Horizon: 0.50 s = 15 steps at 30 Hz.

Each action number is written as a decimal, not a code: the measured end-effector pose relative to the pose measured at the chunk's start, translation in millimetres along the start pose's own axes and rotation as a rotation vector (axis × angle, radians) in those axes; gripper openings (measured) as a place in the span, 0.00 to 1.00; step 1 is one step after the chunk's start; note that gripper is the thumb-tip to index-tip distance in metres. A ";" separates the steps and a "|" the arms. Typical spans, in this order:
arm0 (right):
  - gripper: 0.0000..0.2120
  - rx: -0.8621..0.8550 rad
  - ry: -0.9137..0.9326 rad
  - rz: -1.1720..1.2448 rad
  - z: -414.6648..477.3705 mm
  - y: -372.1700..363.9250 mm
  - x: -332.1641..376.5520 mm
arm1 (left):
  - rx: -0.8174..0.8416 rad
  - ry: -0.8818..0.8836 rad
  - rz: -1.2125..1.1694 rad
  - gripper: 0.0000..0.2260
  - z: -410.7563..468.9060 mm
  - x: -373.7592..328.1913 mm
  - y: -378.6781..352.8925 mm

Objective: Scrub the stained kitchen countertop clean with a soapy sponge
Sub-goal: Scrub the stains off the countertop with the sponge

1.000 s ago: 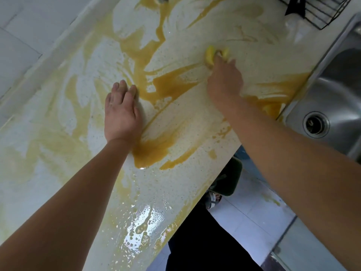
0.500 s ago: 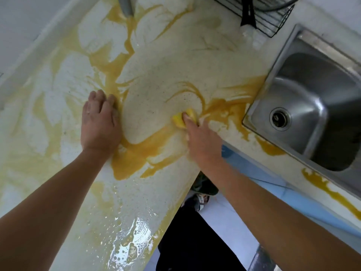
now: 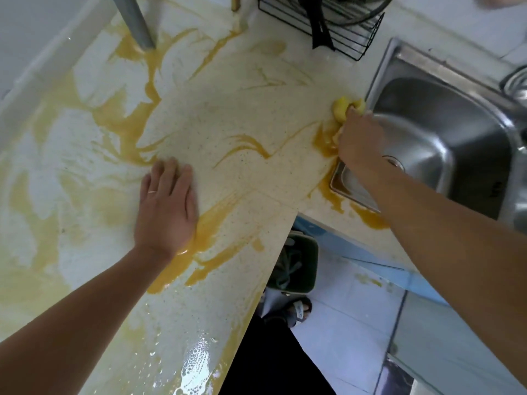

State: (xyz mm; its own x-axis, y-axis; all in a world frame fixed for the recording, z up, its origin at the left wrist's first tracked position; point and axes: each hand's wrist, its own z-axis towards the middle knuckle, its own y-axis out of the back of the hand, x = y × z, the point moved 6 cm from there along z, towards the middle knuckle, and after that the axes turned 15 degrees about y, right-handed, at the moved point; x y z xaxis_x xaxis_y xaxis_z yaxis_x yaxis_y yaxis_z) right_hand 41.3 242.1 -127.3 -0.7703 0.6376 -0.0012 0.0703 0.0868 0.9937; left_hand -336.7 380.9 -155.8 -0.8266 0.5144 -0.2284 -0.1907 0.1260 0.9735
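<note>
my right hand (image 3: 360, 139) grips the sponge (image 3: 343, 108), which pokes out past my fingertips and sits on the countertop (image 3: 228, 115) right against the sink (image 3: 433, 129) rim. my left hand (image 3: 166, 208) lies flat, fingers straight, on the wet countertop beside an orange stain (image 3: 219, 218), well apart from the sponge.

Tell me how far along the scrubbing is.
Roughly midway. Done: the middle of the speckled cream countertop shows only thin streaks. In hand: the right hand grips the yellow sponge at the stainless steel sink rim, on an orange puddle. Left: thick orange stains beside the flat left hand, toward the wall, and below the sink's corner.
</note>
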 end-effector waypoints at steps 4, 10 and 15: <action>0.27 0.085 -0.012 0.068 -47.1 -11.6 40.6 | 0.022 -0.040 0.014 0.23 9.3 -13.1 -5.5; 0.31 0.172 0.205 0.193 -124.6 -25.7 130.4 | 0.014 -0.044 -0.041 0.23 15.1 -18.0 -5.7; 0.29 0.183 0.336 0.174 -108.9 -16.7 123.1 | -0.022 -0.064 -0.068 0.22 16.3 -19.0 -3.2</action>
State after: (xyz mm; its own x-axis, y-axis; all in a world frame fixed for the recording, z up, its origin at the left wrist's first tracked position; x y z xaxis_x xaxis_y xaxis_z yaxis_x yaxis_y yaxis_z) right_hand -123.8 235.8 -131.9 -0.8987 0.3721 0.2319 0.3059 0.1531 0.9397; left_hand -311.8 384.6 -154.7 -0.7761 0.5582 -0.2934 -0.2575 0.1441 0.9555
